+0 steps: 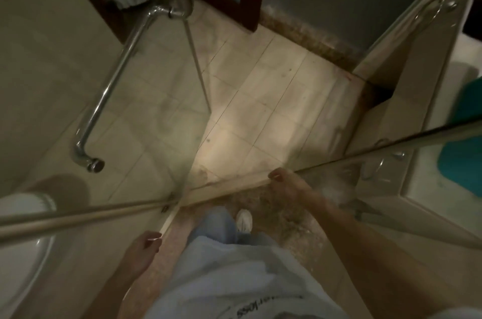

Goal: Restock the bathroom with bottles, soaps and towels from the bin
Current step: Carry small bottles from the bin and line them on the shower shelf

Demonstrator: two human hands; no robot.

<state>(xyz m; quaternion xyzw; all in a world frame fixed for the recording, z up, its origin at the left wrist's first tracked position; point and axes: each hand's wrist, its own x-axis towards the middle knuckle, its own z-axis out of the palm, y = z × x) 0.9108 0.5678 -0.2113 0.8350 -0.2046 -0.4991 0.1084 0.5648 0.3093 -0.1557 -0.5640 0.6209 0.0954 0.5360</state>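
Left hand (144, 251): grip loose, fingers half-curled, nothing in it, low beside the glass door (156, 110). Right hand (285, 184): curled at the glass panel (391, 148) edge, too blurred to tell the grip. Teal towel (467, 141) on the counter (422, 188), far right.

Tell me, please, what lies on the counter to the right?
A teal thing, perhaps a towel, lies on the counter, with a dark flat thing farther back. A glass rail hides a strip of the teal thing; the frame edge cuts off the rest.
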